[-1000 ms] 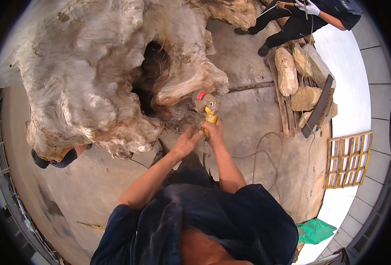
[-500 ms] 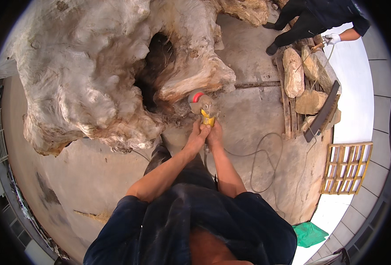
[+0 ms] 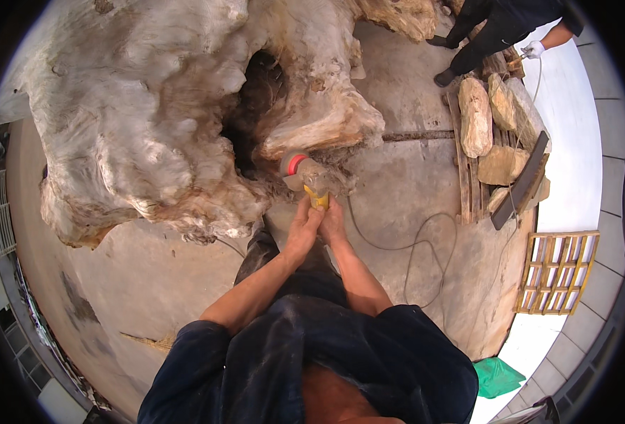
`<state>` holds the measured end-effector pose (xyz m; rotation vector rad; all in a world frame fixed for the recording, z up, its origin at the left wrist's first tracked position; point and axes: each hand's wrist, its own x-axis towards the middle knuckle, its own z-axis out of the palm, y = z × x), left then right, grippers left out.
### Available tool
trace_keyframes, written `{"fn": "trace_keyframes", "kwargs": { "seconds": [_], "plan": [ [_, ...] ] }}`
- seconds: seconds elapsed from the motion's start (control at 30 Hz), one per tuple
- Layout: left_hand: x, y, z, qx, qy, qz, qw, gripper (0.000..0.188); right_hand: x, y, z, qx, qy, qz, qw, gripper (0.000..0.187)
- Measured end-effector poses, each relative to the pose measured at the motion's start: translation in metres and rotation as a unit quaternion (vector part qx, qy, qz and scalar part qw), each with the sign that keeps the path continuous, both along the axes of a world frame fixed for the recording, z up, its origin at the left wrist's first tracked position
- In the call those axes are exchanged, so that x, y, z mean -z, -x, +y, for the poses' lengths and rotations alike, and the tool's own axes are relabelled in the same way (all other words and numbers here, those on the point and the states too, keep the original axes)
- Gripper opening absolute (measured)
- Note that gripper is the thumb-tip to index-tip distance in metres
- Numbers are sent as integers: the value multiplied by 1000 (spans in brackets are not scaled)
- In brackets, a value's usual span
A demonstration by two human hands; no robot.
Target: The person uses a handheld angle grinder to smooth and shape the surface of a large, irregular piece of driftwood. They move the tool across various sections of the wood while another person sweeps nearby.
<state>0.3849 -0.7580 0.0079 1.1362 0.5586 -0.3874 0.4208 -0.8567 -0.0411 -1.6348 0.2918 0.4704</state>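
Both of my hands are wrapped round the yellow body of an angle grinder (image 3: 317,197). My left hand (image 3: 302,225) and my right hand (image 3: 333,220) grip it side by side, close together. Its round head with a red ring (image 3: 297,164) points up and to the left. That head is at the lower edge of a huge pale tree root (image 3: 164,120), just below a dark hollow (image 3: 252,106); whether it touches the wood I cannot tell. Part of the tool is dusty and hard to make out. My fingertips are partly hidden behind it.
A grey cord (image 3: 415,244) loops over the concrete floor to my right. Stones (image 3: 475,116) lie on a wooden pallet, with a dark plank (image 3: 521,182) beside them. A co-worker's gloved hand (image 3: 533,49) holds a corded tool at top right. Another pallet (image 3: 557,272) and a green sheet (image 3: 498,377) lie further right.
The grinder has swung left, and its head now tilts toward the root's hollow. Both my hands moved slightly left and down with it. The co-worker's gloved hand has shifted slightly upward.
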Motion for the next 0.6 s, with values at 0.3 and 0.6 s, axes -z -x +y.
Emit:
{"fn": "trace_keyframes", "kwargs": {
  "seconds": [0.3, 0.6],
  "plan": [
    [7, 4, -4, -29, -41, 0, 999, 70, -4, 1, 0, -21, 47, -18, 998, 45],
    [18, -18, -13, 37, -12, 6, 999, 73, 2, -11, -18, 41, 68, -60, 995, 38]
  ]
}}
